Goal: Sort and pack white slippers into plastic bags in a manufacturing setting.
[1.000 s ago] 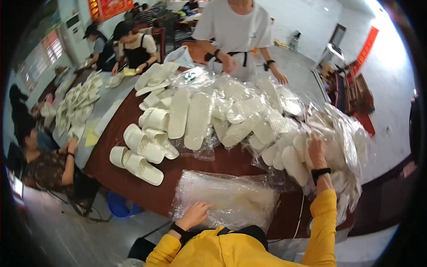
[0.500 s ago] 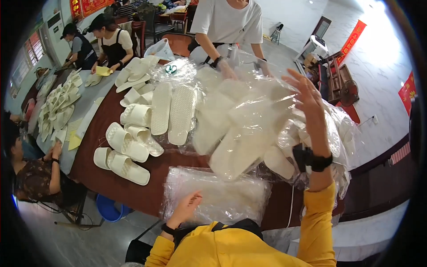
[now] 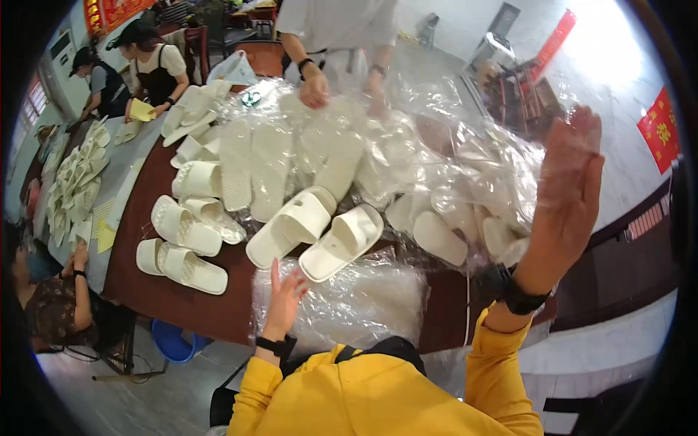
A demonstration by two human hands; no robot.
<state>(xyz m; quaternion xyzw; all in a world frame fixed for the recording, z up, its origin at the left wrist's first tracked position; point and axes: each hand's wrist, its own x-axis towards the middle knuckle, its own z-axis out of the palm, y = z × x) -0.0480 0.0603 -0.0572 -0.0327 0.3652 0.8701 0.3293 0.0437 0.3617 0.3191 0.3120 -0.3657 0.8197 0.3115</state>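
Note:
My left hand (image 3: 284, 296), fingers apart, is just in front of a pair of white slippers and over the near edge of a stack of clear plastic bags (image 3: 349, 301). The left slipper (image 3: 292, 227) and the right slipper (image 3: 343, 243) lie side by side, toes away from me. My right hand (image 3: 571, 174) is raised at the right with its fingers stretched out. A sheet of clear plastic (image 3: 451, 149) spreads from the middle of the table toward it and seems to lie over its fingers; I cannot tell whether the hand grips it.
More white slippers (image 3: 193, 269) stand in rows at the left of the brown table (image 3: 218, 312). Bagged slippers (image 3: 440, 236) lie at the right. Across the table a person (image 3: 334, 29) has both hands over the slippers. Others work at a grey table (image 3: 120, 192). A blue bucket (image 3: 177, 341) is on the floor.
The clear plastic has shifted from over the middle slippers toward the right, uncovering the front pair. My right hand moved right, my left hand toward that pair. The co-worker's hands moved apart.

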